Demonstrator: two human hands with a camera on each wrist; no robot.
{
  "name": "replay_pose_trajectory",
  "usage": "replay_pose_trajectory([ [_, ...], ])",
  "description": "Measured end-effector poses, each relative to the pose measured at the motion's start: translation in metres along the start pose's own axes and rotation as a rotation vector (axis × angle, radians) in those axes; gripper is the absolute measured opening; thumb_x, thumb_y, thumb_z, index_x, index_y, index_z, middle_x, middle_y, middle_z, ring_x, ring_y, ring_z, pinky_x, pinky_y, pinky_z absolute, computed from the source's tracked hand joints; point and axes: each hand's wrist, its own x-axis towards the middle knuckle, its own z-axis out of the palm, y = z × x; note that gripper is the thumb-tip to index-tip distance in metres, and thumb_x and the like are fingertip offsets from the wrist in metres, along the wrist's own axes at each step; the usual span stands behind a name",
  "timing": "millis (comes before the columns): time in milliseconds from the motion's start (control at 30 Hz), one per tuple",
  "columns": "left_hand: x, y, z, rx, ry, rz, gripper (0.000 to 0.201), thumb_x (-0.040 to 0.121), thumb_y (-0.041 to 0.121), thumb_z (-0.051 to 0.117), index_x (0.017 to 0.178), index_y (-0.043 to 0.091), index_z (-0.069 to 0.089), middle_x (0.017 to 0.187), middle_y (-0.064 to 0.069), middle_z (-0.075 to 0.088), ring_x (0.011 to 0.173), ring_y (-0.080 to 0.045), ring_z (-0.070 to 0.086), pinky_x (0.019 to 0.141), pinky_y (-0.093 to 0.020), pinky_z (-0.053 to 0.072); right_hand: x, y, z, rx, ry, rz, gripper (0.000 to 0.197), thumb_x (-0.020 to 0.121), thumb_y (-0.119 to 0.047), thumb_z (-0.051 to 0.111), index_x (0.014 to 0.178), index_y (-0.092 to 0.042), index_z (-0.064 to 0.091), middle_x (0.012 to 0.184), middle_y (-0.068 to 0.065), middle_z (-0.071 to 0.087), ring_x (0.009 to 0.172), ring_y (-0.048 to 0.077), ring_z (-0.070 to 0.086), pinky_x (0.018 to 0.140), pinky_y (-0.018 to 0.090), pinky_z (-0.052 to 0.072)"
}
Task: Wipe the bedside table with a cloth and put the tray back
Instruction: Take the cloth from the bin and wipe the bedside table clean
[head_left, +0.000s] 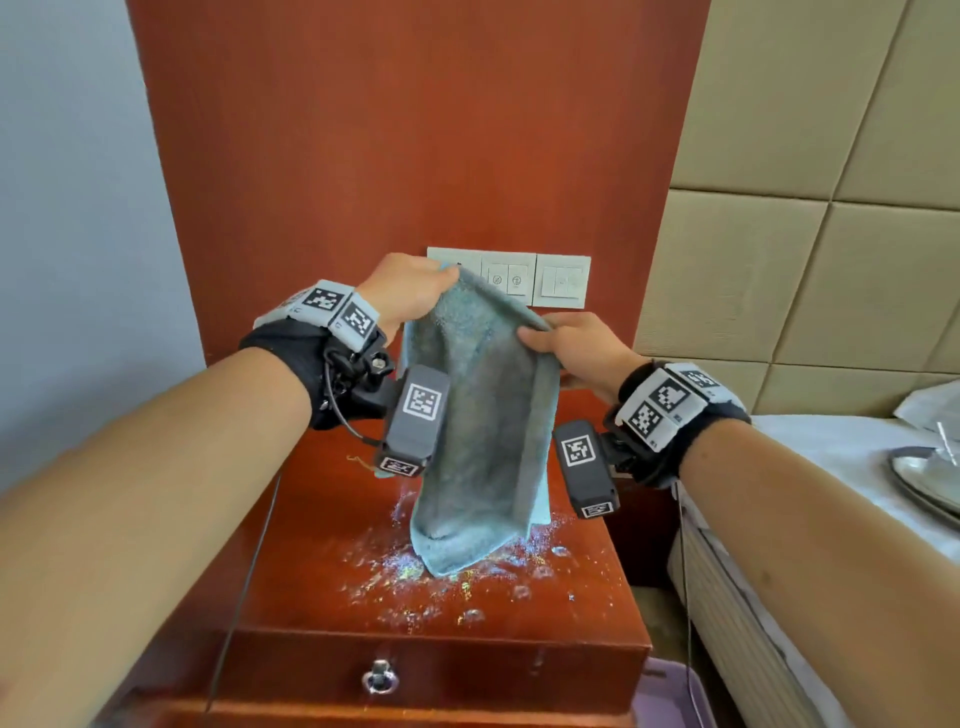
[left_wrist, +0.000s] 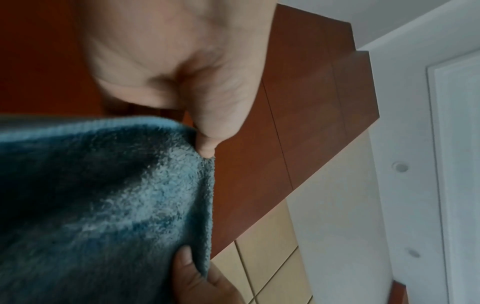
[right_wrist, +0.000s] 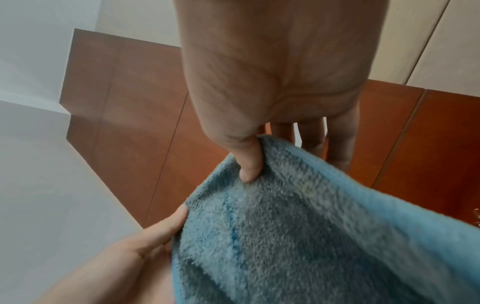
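Observation:
A blue-grey terry cloth (head_left: 483, 431) hangs folded above the red-brown bedside table (head_left: 311, 582), its lower end just over the top. My left hand (head_left: 447, 278) pinches the cloth's upper left corner. My right hand (head_left: 535, 335) pinches the upper right edge, lower and nearer to me. Water drops (head_left: 441, 577) are scattered over the middle of the table top. In the left wrist view my thumb (left_wrist: 207, 135) presses on the cloth (left_wrist: 103, 195). The right wrist view shows my right thumb (right_wrist: 249, 164) on the cloth (right_wrist: 298, 236). A silvery tray (head_left: 924, 478) lies on the bed at the right edge.
A white switch panel (head_left: 519, 280) sits on the wooden wall panel behind the cloth. The table has a drawer with a ring pull (head_left: 380, 675). A purple container (head_left: 670, 696) stands on the floor between table and bed. A padded headboard (head_left: 805, 260) is at right.

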Motion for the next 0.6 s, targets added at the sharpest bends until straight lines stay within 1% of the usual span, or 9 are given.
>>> replay_pose_trajectory([
  [33,-0.001,0.003,-0.004,-0.002,0.026,0.01,0.02,0.096,0.024,0.055,0.077,0.02,0.054,0.079,0.005,0.046,0.071,-0.007,0.042,0.064,-0.022,0.034,-0.001,-0.005,0.002,-0.018,0.01,-0.026,0.012,0.091,-0.026,0.065,0.085,-0.016,0.067,0.075,0.001,0.065,0.071,0.018,0.063,0.064,0.028,0.053],
  [67,-0.003,0.008,-0.008,-0.018,0.049,0.021,0.016,0.096,0.025,0.055,0.081,0.02,0.055,0.083,0.005,0.046,0.075,-0.007,0.043,0.068,-0.022,0.035,-0.001,-0.01,0.004,-0.038,0.024,-0.051,0.014,0.09,-0.026,0.066,0.082,-0.014,0.065,0.073,0.001,0.063,0.068,0.017,0.062,0.061,0.027,0.05],
  [133,-0.005,0.015,-0.018,-0.085,0.079,0.058,0.015,0.091,0.03,0.059,0.094,0.016,0.062,0.096,0.0,0.053,0.09,-0.012,0.05,0.085,-0.025,0.039,0.001,-0.017,0.006,-0.069,0.047,-0.092,0.017,0.088,-0.023,0.068,0.08,-0.009,0.066,0.073,0.004,0.062,0.067,0.019,0.06,0.061,0.028,0.049],
  [200,-0.006,0.02,-0.027,-0.112,0.128,0.088,0.034,0.087,0.035,0.06,0.11,0.011,0.067,0.109,-0.004,0.066,0.101,-0.021,0.062,0.101,-0.033,0.044,0.004,-0.02,0.008,-0.088,0.064,-0.109,0.018,0.087,-0.02,0.07,0.084,-0.002,0.068,0.074,0.006,0.064,0.07,0.022,0.061,0.067,0.034,0.052],
  [267,-0.006,0.02,-0.036,-0.129,0.164,0.086,0.049,0.087,0.036,0.06,0.127,0.007,0.061,0.124,-0.009,0.066,0.116,-0.026,0.061,0.107,-0.042,0.044,0.006,-0.019,0.013,-0.068,0.081,-0.125,0.014,0.088,-0.018,0.067,0.083,-0.005,0.067,0.076,0.009,0.065,0.072,0.023,0.062,0.071,0.04,0.055],
  [400,-0.016,0.017,-0.047,-0.13,0.186,0.077,0.051,0.091,0.034,0.059,0.134,0.008,0.055,0.132,-0.007,0.061,0.124,-0.022,0.056,0.112,-0.038,0.038,0.009,-0.015,0.026,-0.036,0.253,-0.228,0.017,0.09,-0.024,0.059,0.077,-0.013,0.062,0.074,0.009,0.06,0.069,0.025,0.057,0.068,0.041,0.05],
  [467,-0.021,0.009,-0.05,-0.121,0.201,0.057,0.051,0.095,0.032,0.056,0.139,0.007,0.049,0.142,-0.005,0.052,0.133,-0.02,0.047,0.112,-0.026,0.029,0.006,-0.016,0.033,-0.034,0.345,-0.279,0.023,0.088,-0.028,0.06,0.075,-0.009,0.061,0.07,0.005,0.06,0.068,0.027,0.057,0.068,0.04,0.049],
  [500,-0.023,0.002,-0.052,-0.108,0.201,0.051,0.052,0.097,0.031,0.054,0.141,0.007,0.046,0.146,-0.004,0.047,0.137,-0.019,0.042,0.105,-0.021,0.026,0.005,-0.014,0.036,-0.04,0.386,-0.296,0.026,0.088,-0.03,0.06,0.073,-0.009,0.061,0.066,0.001,0.058,0.065,0.022,0.055,0.065,0.037,0.046],
  [600,-0.03,-0.022,-0.054,-0.102,0.215,0.037,0.048,0.099,0.03,0.05,0.142,0.009,0.045,0.146,-0.003,0.047,0.136,-0.017,0.041,0.1,-0.022,0.029,-0.002,-0.005,0.041,-0.087,0.455,-0.291,0.04,0.088,-0.041,0.063,0.058,-0.017,0.053,0.054,-0.009,0.048,0.054,0.009,0.045,0.053,0.027,0.035],
])
